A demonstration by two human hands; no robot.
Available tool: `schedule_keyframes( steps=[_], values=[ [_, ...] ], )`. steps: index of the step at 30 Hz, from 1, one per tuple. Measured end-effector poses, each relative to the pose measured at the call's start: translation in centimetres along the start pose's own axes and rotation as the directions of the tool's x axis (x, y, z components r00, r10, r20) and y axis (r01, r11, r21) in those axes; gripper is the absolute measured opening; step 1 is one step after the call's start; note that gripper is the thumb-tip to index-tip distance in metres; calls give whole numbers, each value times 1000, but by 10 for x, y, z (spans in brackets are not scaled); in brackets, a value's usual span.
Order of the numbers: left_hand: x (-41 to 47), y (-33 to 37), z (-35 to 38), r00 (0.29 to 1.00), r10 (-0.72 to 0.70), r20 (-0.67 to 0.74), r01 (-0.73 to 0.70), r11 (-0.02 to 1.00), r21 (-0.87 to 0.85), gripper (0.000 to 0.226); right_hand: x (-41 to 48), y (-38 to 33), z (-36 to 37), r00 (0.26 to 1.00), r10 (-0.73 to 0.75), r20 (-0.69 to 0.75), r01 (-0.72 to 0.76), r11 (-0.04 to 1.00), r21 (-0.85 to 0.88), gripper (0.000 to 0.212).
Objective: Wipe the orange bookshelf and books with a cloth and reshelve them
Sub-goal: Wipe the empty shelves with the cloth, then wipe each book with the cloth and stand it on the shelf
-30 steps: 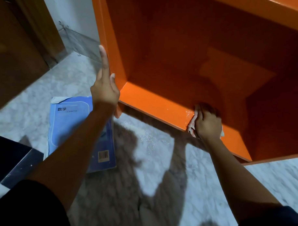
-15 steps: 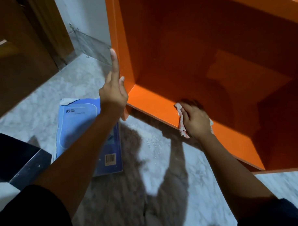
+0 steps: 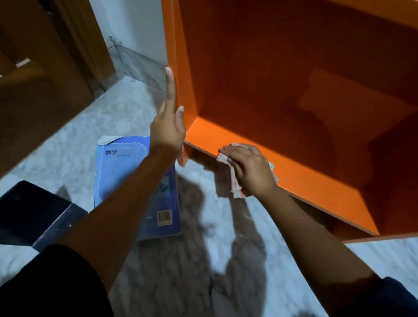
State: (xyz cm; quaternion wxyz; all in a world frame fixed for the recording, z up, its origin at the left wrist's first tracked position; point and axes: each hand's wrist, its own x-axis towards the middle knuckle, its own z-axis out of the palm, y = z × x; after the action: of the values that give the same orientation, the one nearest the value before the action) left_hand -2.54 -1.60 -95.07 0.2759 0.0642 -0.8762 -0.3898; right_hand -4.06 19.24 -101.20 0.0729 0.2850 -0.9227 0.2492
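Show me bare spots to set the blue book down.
Inside the orange bookshelf, the bottom panel is bare from the right hand to the right wall. The grey marble floor right of the blue textbook is bare too. Crowded: the front left corner, with left hand and white cloth; a dark box lies left of the textbook.
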Motion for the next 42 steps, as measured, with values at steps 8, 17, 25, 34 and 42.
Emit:
schedule_keyframes(
  steps=[8, 17, 25, 34, 42],
  values=[
    [-7, -8, -26, 985, 16, 173, -9, 999, -42, 70, -27, -42, 4, 973, -180, 144, 161, 978, 132, 25],
    [-101, -100, -81, 924, -320, 211, 248, 919, 307, 42, -52, -105, 59, 951, 288, 114, -308, 833, 460, 29],
    [-153, -134, -97, 814, -555, 172, 544, 832, 112, 54, -54, -147, 83, 896, 376, 235, -424, 572, 702, 21],
    [-158, -131, -104, 786, -602, 138, 605, 796, 24, 57, -63, -150, 72, 866, 371, 335, -500, 650, 573, 48],
    [-174, -112, -114, 760, -636, 135, 645, 764, -33, 49, -80, -160, 70, 819, 481, 311, -567, 602, 562, 61]
  ],
)
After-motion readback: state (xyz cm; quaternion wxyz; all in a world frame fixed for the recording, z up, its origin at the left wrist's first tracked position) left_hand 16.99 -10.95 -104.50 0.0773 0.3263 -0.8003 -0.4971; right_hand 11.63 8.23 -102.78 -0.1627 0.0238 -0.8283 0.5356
